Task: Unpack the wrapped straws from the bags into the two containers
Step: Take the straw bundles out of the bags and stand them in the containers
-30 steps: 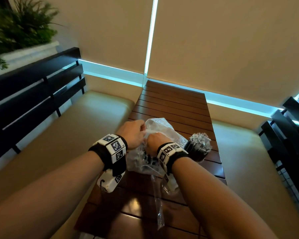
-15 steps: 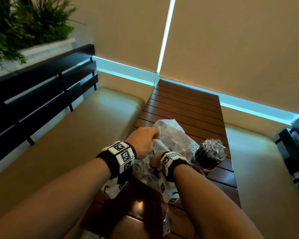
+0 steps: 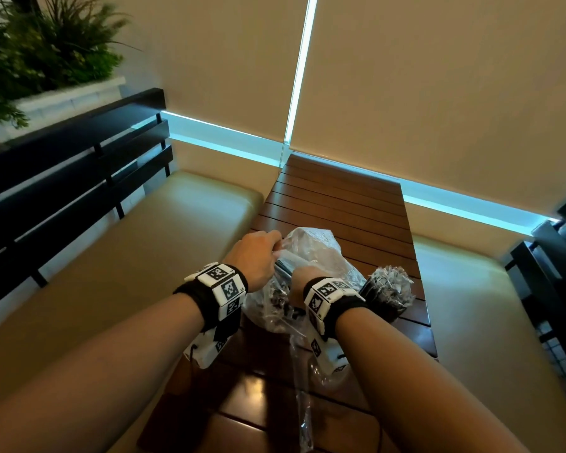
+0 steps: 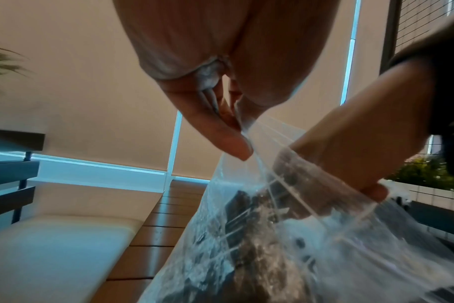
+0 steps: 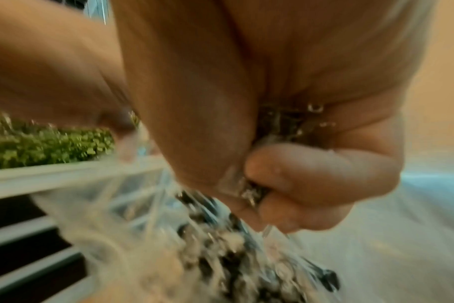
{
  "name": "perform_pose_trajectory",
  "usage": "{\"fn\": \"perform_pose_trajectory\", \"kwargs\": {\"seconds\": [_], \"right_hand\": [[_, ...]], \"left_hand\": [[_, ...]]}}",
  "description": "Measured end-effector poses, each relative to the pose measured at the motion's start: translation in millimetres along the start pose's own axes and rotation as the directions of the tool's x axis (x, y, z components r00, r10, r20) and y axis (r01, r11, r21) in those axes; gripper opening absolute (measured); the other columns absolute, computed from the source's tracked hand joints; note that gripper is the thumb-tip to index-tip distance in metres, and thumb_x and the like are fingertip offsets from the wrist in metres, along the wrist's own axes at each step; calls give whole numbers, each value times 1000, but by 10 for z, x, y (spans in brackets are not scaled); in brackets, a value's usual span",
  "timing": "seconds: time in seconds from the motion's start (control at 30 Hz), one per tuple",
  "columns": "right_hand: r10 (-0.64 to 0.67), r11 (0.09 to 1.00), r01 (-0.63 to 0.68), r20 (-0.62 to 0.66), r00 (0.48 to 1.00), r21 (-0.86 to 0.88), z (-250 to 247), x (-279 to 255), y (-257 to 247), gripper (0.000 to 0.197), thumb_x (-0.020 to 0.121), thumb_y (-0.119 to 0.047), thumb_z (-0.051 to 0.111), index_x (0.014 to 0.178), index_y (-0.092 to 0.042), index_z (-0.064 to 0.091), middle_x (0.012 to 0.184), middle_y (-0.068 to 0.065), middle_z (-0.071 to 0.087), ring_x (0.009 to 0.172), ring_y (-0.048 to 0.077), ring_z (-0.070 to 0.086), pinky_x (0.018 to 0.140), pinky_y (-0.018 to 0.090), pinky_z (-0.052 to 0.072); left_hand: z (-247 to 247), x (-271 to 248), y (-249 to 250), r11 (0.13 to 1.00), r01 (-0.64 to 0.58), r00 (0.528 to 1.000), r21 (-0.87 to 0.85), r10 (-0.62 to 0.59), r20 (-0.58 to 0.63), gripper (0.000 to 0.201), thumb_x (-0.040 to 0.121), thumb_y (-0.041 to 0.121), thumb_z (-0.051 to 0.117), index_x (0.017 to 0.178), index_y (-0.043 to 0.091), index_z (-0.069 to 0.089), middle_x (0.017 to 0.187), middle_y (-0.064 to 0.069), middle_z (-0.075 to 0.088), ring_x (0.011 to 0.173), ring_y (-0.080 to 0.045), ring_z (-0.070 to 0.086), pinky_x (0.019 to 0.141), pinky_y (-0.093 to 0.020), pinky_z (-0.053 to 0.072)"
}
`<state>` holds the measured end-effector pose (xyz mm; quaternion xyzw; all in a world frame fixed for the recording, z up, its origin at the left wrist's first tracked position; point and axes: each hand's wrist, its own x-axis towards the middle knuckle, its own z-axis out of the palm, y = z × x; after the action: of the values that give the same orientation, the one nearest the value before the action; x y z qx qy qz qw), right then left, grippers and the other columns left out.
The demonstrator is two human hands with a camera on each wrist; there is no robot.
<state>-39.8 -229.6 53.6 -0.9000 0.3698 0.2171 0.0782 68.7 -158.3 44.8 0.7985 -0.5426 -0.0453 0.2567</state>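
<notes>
A clear plastic bag of dark wrapped straws lies on the slatted wooden table. My left hand pinches the bag's rim between thumb and fingers and holds it up. Inside the bag, my right hand grips a bunch of wrapped straws; its fingers are curled round them. More straws lie loose in the bag below. To the right stands a dark container packed with wrapped straws standing upright.
An empty strip of clear plastic hangs over the table's near edge. Cushioned benches run along both sides, with dark slatted backrests. A planter with green leaves sits behind the left bench. Blinds close the far end.
My right hand has gone deeper into the bag and closed on a bunch of straws. The left hand keeps the bag's rim lifted. The head view has shifted left.
</notes>
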Motion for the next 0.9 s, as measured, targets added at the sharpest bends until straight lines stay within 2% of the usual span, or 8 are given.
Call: {"fn": "perform_pose_trajectory", "kwargs": {"seconds": [0.1,0.17,0.27,0.37,0.53,0.63,0.8,0.9], "right_hand": [[-35,997,32,-48,998,-67,-209,-146,35,9,92,-24,60,89,-16,56,70,0,47,67,17,48,65,27,44],[-78,991,70,-69,995,-112,-331,-283,105,19,92,-28,57,78,-19,47,74,1,52,72,18,51,75,29,48],[-63,997,62,-24,998,-37,-481,-448,312,18,93,-25,51,97,-10,60,92,5,60,84,22,58,71,29,51],[-60,996,59,9,998,66,-646,-698,576,27,94,-26,51,112,-9,62,96,6,66,83,21,62,73,32,54],[-86,968,75,36,996,240,-798,-1085,1012,9,97,-25,52,99,-18,57,81,-1,60,66,12,56,57,23,47],[-116,874,88,29,993,479,-848,-1316,1228,4,99,-22,52,99,-19,55,76,-1,55,57,8,50,48,21,43],[-133,772,218,-185,974,597,-718,-1311,1352,2,100,-22,51,99,-22,52,73,-4,53,58,9,48,51,23,43],[-59,753,260,-333,941,604,-391,-1015,1218,15,99,-26,51,114,-26,50,84,-3,58,66,9,53,59,24,44]], "left_hand": [[-13,84,-37,994,112,993,-8,-112,-27,9,93,16,55,85,19,53,83,1,58,76,-20,53,65,-31,40],[-6,154,-64,979,201,979,-37,-202,-22,10,92,15,55,82,18,55,81,0,61,73,-21,55,64,-30,42],[15,266,-89,926,330,942,-182,-335,5,11,87,14,56,78,17,60,80,-8,67,68,-28,66,66,-36,59],[18,340,-46,881,400,913,-251,-406,29,13,84,12,59,73,18,61,79,-12,69,66,-31,69,62,-42,61],[87,418,43,917,369,929,-153,-367,44,11,80,9,56,79,16,65,89,-12,70,80,-31,66,74,-36,58],[127,425,77,932,357,931,-61,-350,102,12,80,10,58,86,16,67,91,-12,71,79,-31,68,72,-35,59],[334,275,166,969,190,931,160,-229,285,8,83,18,55,82,13,62,95,-11,71,82,-30,68,71,-34,56],[424,116,166,960,6,878,280,-139,457,13,81,31,58,88,20,61,103,-6,68,94,-28,65,81,-34,55]]}}
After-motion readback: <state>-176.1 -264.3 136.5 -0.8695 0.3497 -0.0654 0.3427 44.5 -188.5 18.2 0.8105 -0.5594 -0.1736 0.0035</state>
